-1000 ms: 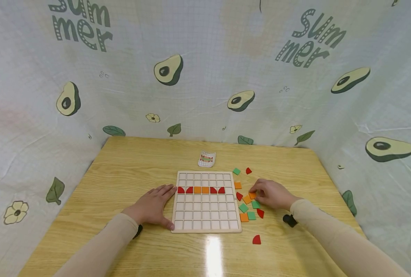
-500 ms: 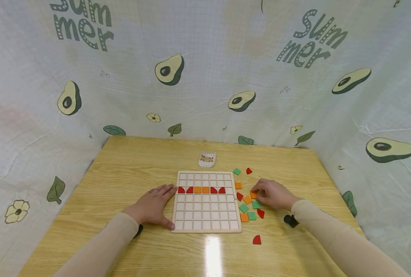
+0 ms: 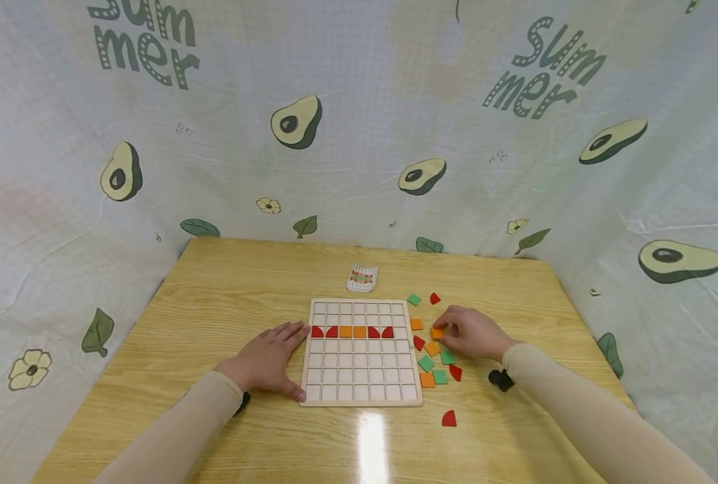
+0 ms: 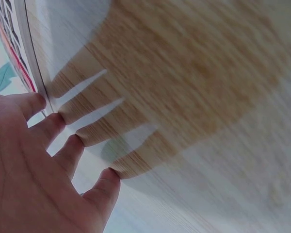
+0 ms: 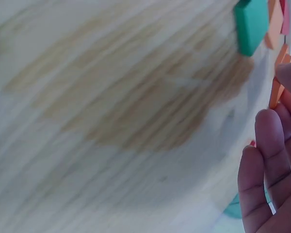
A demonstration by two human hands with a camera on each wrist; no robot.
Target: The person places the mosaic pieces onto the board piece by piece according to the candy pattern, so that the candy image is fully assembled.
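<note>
My right hand (image 3: 474, 333) pinches an orange square tile (image 3: 437, 333) between thumb and fingers, just right of the board. The right wrist view shows that tile edge-on at the thumb. Spread flat, my left hand (image 3: 268, 359) rests on the table with its fingertips and thumb at the left edge of the wooden grid board (image 3: 359, 403). One board row holds red quarter-circle tiles (image 3: 316, 332) at both ends and two orange squares (image 3: 353, 332) in the middle. Close under the right hand lie a green square (image 3: 447, 357) and another orange square (image 3: 432, 349).
Loose green, orange and red tiles lie along the board's right side, with one red quarter-circle (image 3: 449, 419) nearer the front. A small pattern card (image 3: 362, 277) lies behind the board. A printed cloth (image 3: 359, 134) hangs at the table's back edge.
My right hand has lifted the orange square from among the loose tiles and shifted slightly away from me and leftward. The left hand and the board stay as they were.
</note>
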